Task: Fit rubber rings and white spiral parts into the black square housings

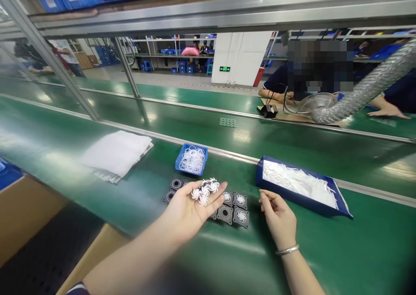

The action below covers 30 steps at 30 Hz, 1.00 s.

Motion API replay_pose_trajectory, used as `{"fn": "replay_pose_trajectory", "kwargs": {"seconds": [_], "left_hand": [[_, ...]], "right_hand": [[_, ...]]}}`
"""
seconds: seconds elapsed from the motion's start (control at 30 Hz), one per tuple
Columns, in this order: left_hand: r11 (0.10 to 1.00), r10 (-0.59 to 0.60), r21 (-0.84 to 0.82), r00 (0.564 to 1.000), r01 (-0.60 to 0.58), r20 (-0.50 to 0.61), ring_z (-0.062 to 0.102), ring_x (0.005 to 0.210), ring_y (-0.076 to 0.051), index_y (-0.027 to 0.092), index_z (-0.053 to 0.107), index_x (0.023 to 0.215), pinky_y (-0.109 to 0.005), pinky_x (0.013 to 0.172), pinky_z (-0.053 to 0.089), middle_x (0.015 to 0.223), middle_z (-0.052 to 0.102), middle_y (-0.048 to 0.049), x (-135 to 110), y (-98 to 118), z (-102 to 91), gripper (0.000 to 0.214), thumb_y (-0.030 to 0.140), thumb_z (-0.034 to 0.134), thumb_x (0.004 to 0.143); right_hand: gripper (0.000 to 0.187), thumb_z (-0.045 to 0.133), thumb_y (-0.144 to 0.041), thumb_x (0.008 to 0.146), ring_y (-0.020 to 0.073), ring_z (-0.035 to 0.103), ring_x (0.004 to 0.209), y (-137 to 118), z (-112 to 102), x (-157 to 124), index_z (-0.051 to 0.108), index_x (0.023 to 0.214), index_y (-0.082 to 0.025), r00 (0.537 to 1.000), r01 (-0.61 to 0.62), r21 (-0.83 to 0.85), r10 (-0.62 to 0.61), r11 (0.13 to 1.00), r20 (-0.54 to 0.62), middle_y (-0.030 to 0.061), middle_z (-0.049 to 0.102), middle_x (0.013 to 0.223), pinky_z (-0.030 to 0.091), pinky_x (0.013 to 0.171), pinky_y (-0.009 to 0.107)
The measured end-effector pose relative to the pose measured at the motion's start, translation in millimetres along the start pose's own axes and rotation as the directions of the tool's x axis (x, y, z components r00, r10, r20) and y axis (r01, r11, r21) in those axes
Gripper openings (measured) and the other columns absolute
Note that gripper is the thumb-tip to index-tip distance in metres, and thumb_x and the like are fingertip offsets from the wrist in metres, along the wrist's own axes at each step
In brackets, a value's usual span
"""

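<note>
My left hand lies palm up over the green bench, its fingers cupped under several small white impellers. Under and beside it lie several black square housings; three at the right have white impellers seated in them. My right hand, a silver bangle on its wrist, hovers just right of the housings with fingers loosely curled; I see nothing in it.
A small blue tray of white rings stands behind the housings. A longer blue tray of white parts lies at the right. White sheets lie at the left. A person sits across the conveyor by a metal duct hose.
</note>
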<state>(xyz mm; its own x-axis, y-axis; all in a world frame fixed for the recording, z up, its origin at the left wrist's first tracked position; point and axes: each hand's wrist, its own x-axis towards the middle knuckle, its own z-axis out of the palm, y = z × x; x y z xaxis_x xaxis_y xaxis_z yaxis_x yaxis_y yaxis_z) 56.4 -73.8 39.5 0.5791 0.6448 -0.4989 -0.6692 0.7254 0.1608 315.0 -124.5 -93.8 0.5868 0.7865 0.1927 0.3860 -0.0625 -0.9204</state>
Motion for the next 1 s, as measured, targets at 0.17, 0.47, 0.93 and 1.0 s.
{"fn": "replay_pose_trajectory", "kwargs": {"seconds": [0.17, 0.47, 0.93, 1.0], "left_hand": [[0.979, 0.046, 0.195, 0.998, -0.053, 0.038, 0.063, 0.116, -0.034, 0.006, 0.05, 0.115, -0.039, 0.091, 0.057, 0.117, 0.064, -0.0229, 0, 4, -11.1, 0.026, 0.013, 0.053, 0.09], [0.542, 0.017, 0.802, 0.957, -0.251, 0.288, 0.062, 0.085, -0.017, 0.019, 0.055, 0.117, -0.028, 0.074, 0.053, 0.104, 0.064, -0.0057, -4, -13, -51.1, 0.043, 0.014, 0.072, 0.078], [0.477, 0.137, 0.847, 0.972, -0.233, 0.191, 0.068, 0.092, -0.022, 0.02, 0.054, 0.111, -0.031, 0.08, 0.053, 0.092, 0.066, -0.004, -3, -2, -71.8, 0.03, 0.019, 0.066, 0.084], [0.49, 0.148, 0.836, 0.969, -0.246, 0.198, 0.068, 0.092, -0.022, 0.021, 0.054, 0.111, -0.03, 0.078, 0.054, 0.091, 0.065, -0.0032, -4, 0, -70.6, 0.03, 0.018, 0.066, 0.083]], "right_hand": [[0.035, 0.061, -0.05, 0.087, 0.0133, 0.055, 0.062, -35, -1, -13, 0.065, 0.103, -0.019, 0.999, 0.027, 0.048, -0.028, 0.998, 0.022, 0.0026, 0.062, 0.078, 0.047, 0.058, 0.027], [0.045, 0.067, -0.038, 0.087, 0.0155, 0.06, 0.086, -103, 23, -68, 0.052, 0.129, -0.026, 0.772, -0.099, 0.323, -0.132, 0.941, 0.622, 0.0054, 0.061, 0.106, 0.053, 0.076, 0.03], [0.012, 0.058, -0.025, 0.094, 0.0176, 0.063, 0.086, -71, 21, -57, 0.06, 0.105, -0.022, 0.846, 0.463, -0.174, -0.375, 0.869, 0.379, 0.0063, 0.066, 0.099, 0.053, 0.078, 0.032], [0.014, 0.054, -0.021, 0.095, 0.0198, 0.063, 0.094, -71, 26, -55, 0.06, 0.108, -0.021, 0.772, 0.57, -0.19, -0.442, 0.8, 0.456, 0.0075, 0.067, 0.101, 0.053, 0.086, 0.037]]}}
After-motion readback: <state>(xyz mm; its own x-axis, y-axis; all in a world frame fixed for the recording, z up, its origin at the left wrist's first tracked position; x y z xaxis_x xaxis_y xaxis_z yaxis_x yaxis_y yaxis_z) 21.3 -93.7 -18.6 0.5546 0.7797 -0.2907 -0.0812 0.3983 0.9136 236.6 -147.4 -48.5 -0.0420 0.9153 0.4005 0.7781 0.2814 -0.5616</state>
